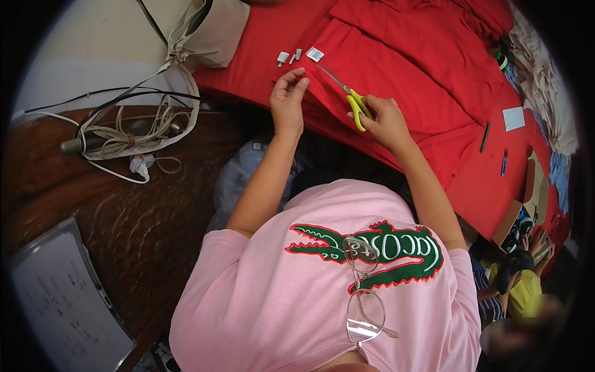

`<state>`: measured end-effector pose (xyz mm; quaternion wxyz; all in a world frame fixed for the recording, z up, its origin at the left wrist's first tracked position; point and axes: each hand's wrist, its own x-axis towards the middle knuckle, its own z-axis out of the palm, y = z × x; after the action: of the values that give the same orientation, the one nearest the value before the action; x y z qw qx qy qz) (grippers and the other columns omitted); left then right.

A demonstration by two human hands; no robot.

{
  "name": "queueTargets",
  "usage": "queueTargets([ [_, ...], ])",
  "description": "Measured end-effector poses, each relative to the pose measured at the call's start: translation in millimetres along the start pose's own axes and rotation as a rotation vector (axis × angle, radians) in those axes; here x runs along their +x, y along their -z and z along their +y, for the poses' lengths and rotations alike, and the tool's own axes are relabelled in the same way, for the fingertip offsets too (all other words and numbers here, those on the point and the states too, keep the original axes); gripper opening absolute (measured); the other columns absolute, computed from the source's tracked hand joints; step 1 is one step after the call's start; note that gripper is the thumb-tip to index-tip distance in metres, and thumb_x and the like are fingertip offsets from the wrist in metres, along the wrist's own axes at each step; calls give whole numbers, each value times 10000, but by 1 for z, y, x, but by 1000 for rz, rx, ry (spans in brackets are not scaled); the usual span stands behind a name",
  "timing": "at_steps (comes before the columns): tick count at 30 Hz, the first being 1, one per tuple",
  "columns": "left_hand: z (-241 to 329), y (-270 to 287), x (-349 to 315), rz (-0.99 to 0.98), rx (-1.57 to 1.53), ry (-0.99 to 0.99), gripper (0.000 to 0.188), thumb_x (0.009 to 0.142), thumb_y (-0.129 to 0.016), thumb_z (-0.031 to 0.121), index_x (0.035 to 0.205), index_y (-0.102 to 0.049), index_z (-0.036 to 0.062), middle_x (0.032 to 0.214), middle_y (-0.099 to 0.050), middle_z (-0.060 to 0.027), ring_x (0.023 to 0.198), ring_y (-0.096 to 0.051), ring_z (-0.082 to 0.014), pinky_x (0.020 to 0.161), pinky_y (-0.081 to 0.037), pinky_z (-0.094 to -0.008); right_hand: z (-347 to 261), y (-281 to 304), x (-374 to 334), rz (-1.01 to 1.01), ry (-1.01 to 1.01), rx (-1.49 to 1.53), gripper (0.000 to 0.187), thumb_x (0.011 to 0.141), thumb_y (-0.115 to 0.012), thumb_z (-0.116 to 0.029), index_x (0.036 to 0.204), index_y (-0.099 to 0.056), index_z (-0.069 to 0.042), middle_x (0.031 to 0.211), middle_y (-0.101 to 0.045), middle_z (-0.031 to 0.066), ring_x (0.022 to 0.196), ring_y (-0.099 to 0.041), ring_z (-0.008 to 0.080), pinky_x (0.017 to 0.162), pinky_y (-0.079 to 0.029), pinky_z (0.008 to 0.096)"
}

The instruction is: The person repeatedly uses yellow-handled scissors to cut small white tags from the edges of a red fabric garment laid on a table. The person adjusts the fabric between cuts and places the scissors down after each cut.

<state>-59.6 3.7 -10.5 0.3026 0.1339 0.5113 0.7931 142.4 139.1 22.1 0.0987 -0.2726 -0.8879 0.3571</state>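
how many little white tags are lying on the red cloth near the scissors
3 small white tags: one farthest left, a narrow one beside it, and a larger square one by the tip of the scissors. More may be hidden under folds of the red cloth.

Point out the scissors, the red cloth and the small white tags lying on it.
scissors (357,105): head view, on the yellow handle in the right hand (385,121).
red cloth (403,68): head view, on a flat folded panel.
small white tags (315,54): head view, on the largest tag, beyond the left hand (287,99).
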Motion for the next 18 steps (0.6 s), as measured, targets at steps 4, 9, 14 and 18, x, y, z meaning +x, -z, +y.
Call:
queueTargets([
  [4,1,-4,-2,-78,149,-138,441,893,-715,-146,1290,-594,3,1242,-650,-95,1035,-649,-118,931,-560,-259,7,0,-1,-18,127,-58,368,857,-819,-395,896,-663,-64,706,-591,102,705,-572,283,782,-404,405],
  [9,2,-5,-3,-133,183,-190,484,888,-708,-161,1322,-569,3,1214,-668,-106,1035,-658,-124,955,-574,-267,2,-1,2,-32,137,-85,373,856,-792,-427,911,-680,-76,742,-640,105,751,-616,287,804,-417,399],
  [14,0,2,-9,-140,176,-180,497,885,-713,-158,1330,-562,3,1198,-678,-103,1016,-662,-117,940,-576,-262,-6,-2,-1,-37,133,-73,361,856,-788,-418,891,-679,-75,740,-642,114,750,-618,298,802,-420,399],
  [18,2,-2,-11,-123,152,-155,516,879,-725,-154,1340,-555,6,1163,-668,-83,960,-647,-102,908,-573,-251,6,-9,-2,-77,127,-38,309,882,-764,-372,900,-681,-74,757,-660,125,756,-622,309,790,-421,410],
])
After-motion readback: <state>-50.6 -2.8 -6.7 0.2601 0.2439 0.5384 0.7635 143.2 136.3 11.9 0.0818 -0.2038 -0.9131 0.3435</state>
